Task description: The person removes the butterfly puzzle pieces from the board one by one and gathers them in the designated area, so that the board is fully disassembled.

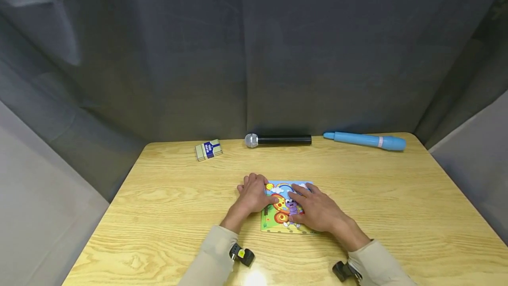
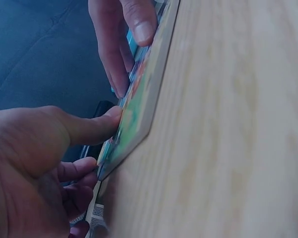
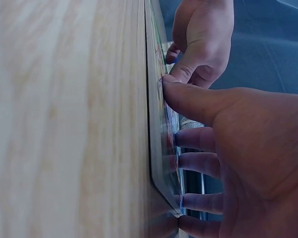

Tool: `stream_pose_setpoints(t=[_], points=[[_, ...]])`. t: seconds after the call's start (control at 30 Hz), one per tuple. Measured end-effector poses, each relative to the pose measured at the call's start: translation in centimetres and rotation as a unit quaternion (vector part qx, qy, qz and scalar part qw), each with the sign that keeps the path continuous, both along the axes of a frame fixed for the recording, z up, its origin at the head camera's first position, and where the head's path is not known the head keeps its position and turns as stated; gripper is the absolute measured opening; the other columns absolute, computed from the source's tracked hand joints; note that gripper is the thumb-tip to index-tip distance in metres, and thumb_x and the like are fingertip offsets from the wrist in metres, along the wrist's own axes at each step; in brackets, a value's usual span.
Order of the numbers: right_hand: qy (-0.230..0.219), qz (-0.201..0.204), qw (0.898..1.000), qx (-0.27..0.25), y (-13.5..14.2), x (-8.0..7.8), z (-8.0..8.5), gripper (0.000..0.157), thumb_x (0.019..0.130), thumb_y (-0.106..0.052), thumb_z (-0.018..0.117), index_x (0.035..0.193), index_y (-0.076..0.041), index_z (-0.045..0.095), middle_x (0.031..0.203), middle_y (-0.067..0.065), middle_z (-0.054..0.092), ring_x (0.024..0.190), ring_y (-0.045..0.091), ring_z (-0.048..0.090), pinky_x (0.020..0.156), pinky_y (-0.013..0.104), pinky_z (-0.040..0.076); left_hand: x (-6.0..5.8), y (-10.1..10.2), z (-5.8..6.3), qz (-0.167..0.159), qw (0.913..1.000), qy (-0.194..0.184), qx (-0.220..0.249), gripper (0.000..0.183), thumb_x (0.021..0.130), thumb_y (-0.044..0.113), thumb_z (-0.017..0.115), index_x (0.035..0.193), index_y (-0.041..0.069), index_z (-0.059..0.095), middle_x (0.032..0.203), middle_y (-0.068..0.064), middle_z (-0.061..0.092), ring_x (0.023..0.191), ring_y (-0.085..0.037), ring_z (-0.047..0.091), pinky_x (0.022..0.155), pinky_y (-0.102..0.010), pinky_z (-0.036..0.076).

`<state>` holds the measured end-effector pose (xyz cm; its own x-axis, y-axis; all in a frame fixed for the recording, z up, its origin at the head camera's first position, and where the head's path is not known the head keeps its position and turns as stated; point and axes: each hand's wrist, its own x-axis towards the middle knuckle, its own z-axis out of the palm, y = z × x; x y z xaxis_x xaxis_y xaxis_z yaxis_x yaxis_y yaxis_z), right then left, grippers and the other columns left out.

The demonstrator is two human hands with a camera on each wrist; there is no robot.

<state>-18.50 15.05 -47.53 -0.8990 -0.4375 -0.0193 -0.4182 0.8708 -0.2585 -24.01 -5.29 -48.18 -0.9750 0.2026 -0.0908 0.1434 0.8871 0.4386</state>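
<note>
A flat, glossy picture board (image 1: 274, 223) with a cartoon purple-bodied butterfly, a sun and clouds lies on the wooden table. My left hand (image 1: 252, 195) is at its left edge: the thumb (image 2: 107, 126) presses on the picture while the bent fingers sit against the side, holding that edge. From the right, my right hand (image 1: 319, 210) rests over the board with its fingers spread and their tips on the picture. Its thumb (image 3: 186, 96) touches the surface near the left thumb. The right hand covers the right part of the picture.
Along the table's back edge lie a black microphone (image 1: 283, 140) with a silver head and a blue marker-shaped stick (image 1: 363, 140). A pack of thin sticks (image 1: 208, 149) with a blue label lies at the back left. A dark curtain (image 1: 190, 56) hangs behind the table.
</note>
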Motion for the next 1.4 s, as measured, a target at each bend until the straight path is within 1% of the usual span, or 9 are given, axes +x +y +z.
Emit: stream_pose_setpoints(t=[0.13, 0.27, 0.47, 0.57, 0.63, 0.83, 1.07, 1.27, 1.4], points=[[-0.001, -0.001, 1.000, 0.004, 0.0, 0.1, 0.1, 0.070, 0.086, -0.053, 0.065, 0.141, -0.013, 0.050, 0.153, 0.011, 0.040, 0.139, 0.046, 0.032, 0.106, 0.061, 0.033, 0.2, 0.1, 0.2, -0.006, 1.0000, 0.004, 0.006, 0.053, 0.075, 0.043, 0.081, 0.110, 0.013, 0.055, 0.101, -0.002, 0.053, 0.091, -0.020, 0.042, 0.079, -0.041, 0.029], [-0.001, 0.002, 1.000, 0.002, 0.1, 0.1, 0.1, 0.070, 0.086, -0.053, 0.065, 0.142, -0.013, 0.050, 0.153, 0.012, 0.039, 0.140, 0.046, 0.032, 0.107, 0.061, 0.033, 0.2, 0.0, 0.2, -0.016, 0.9997, 0.008, 0.015, 0.053, 0.076, 0.042, 0.080, 0.113, 0.015, 0.054, 0.097, 0.000, 0.056, 0.090, -0.019, 0.046, 0.079, -0.041, 0.028], [0.004, 0.004, 1.000, 0.001, 0.1, 0.1, -0.1, 0.069, 0.086, -0.053, 0.064, 0.142, -0.013, 0.050, 0.153, 0.012, 0.039, 0.139, 0.046, 0.032, 0.106, 0.061, 0.034, 0.1, -0.7, 0.2, -0.048, 0.9986, 0.002, 0.021, 0.052, 0.080, 0.042, 0.077, 0.121, 0.018, 0.055, 0.105, 0.002, 0.058, 0.100, -0.018, 0.049, 0.086, -0.044, 0.028], [0.003, 0.005, 1.000, -0.001, 0.1, 0.2, -0.1, 0.069, 0.087, -0.052, 0.064, 0.142, -0.013, 0.050, 0.153, 0.013, 0.039, 0.139, 0.046, 0.032, 0.106, 0.061, 0.033, 0.1, -1.1, 0.3, -0.057, 0.9980, -0.007, 0.028, 0.049, 0.081, 0.035, 0.075, 0.124, 0.018, 0.056, 0.110, 0.001, 0.059, 0.104, -0.018, 0.049, 0.089, -0.045, 0.027], [0.002, 0.005, 1.000, -0.003, 0.1, 0.2, 0.0, 0.069, 0.087, -0.051, 0.065, 0.142, -0.013, 0.050, 0.153, 0.013, 0.039, 0.139, 0.046, 0.032, 0.106, 0.061, 0.033, 0.1, -1.3, 0.4, -0.060, 0.9978, -0.004, 0.027, 0.047, 0.081, 0.030, 0.075, 0.123, 0.018, 0.057, 0.110, 0.002, 0.059, 0.105, -0.017, 0.049, 0.088, -0.044, 0.028], [0.002, 0.002, 1.000, -0.006, 0.2, 0.3, 0.0, 0.070, 0.086, -0.052, 0.064, 0.142, -0.013, 0.049, 0.153, 0.012, 0.039, 0.140, 0.046, 0.031, 0.106, 0.061, 0.033, -0.1, -1.5, 0.4, -0.065, 0.9976, 0.013, 0.022, 0.044, 0.080, 0.028, 0.076, 0.120, 0.019, 0.060, 0.106, 0.003, 0.058, 0.100, -0.015, 0.050, 0.084, -0.039, 0.029], [0.000, 0.004, 1.000, -0.009, 0.2, 0.2, 0.0, 0.069, 0.086, -0.052, 0.064, 0.142, -0.014, 0.050, 0.153, 0.012, 0.039, 0.140, 0.046, 0.031, 0.106, 0.062, 0.033, -0.3, -2.7, 0.7, -0.058, 0.9969, 0.029, 0.043, 0.042, 0.079, 0.025, 0.074, 0.118, 0.019, 0.061, 0.104, 0.000, 0.059, 0.093, -0.015, 0.052, 0.081, -0.040, 0.029], [0.000, 0.010, 1.000, -0.013, 0.4, 0.1, -0.1, 0.069, 0.087, -0.052, 0.064, 0.142, -0.014, 0.049, 0.153, 0.012, 0.038, 0.140, 0.046, 0.032, 0.105, 0.062, 0.033, -0.4, -4.2, 0.3, -0.055, 0.9976, 0.027, 0.031, 0.040, 0.081, 0.027, 0.072, 0.119, 0.022, 0.060, 0.104, 0.000, 0.058, 0.096, -0.015, 0.051, 0.082, -0.041, 0.029], [0.008, 0.008, 1.000, -0.013, 0.5, 0.1, -0.2, 0.069, 0.086, -0.052, 0.064, 0.141, -0.014, 0.050, 0.153, 0.012, 0.039, 0.139, 0.046, 0.032, 0.105, 0.062, 0.034, -0.6, -5.1, 0.3, -0.053, 0.9976, 0.026, 0.036, 0.040, 0.082, 0.029, 0.071, 0.121, 0.023, 0.060, 0.106, 0.000, 0.058, 0.098, -0.016, 0.052, 0.082, -0.042, 0.028]])
